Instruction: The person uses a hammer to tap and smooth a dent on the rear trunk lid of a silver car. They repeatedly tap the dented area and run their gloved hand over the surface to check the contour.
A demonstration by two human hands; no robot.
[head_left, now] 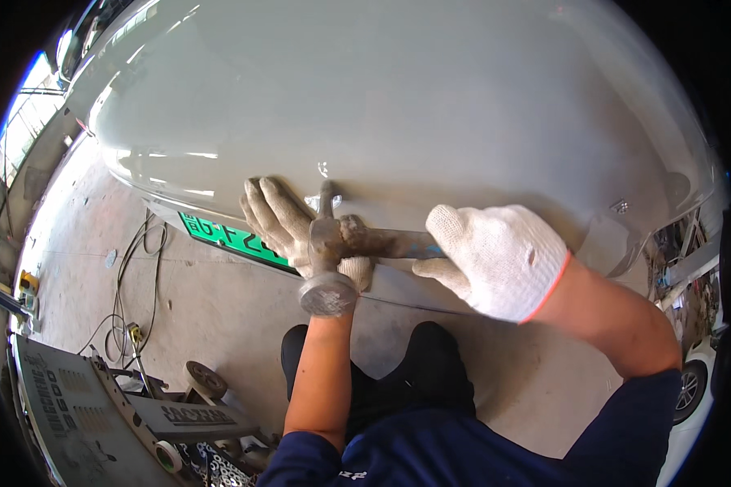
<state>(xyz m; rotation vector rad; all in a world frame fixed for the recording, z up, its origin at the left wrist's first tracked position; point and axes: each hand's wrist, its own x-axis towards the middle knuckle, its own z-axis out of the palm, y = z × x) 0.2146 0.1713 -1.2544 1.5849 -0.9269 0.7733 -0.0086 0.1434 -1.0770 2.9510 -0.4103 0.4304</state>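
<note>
A hammer [327, 243] with a worn round face and a narrow opposite end is in my right hand [503, 258], whose white knitted glove wraps around the handle. The hammer head hangs over my left hand [283, 223], its narrow end towards the grey car panel [365, 105]. My left hand, in a soiled glove, rests on the lower edge of that panel with its fingers stretched out. The hammer hides part of the palm and thumb. Small bright marks [323, 170] show on the panel just beyond the hammer's narrow end.
Below the panel edge sits a green licence plate [227, 242], partly covered by my left hand. A dark cable [120, 284] loops over the concrete floor. At lower left stands a grey machine [73, 406] beside a small wheel [206, 378]. Another car's wheel [690, 391] shows at right.
</note>
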